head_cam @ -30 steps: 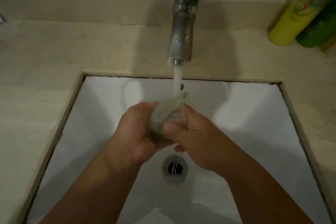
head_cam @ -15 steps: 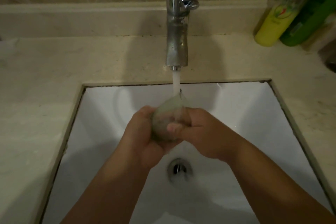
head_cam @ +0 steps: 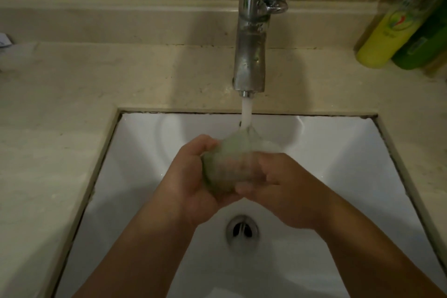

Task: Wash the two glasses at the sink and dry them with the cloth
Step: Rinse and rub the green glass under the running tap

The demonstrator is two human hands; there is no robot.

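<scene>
A pale, greenish translucent glass (head_cam: 226, 164) sits between both hands, tilted under the running water (head_cam: 246, 113) from the chrome faucet (head_cam: 251, 43). It is blurred, so its rim is hard to make out. My left hand (head_cam: 191, 181) cups it from the left with curled fingers. My right hand (head_cam: 285, 189) wraps it from the right, fingers laid across its front. Both hands hover over the white sink basin (head_cam: 338, 152), above the drain (head_cam: 242, 228). No second glass or cloth is in view.
A beige stone counter (head_cam: 60, 116) surrounds the basin. A yellow bottle (head_cam: 384, 38) and a green bottle (head_cam: 425, 46) stand at the back right corner. HOT and COLD labels are on the wall behind the faucet.
Both hands keep holding the glass under the stream. My right hand's fingers have slid further across its front. The view has tilted up a little, showing more wall.
</scene>
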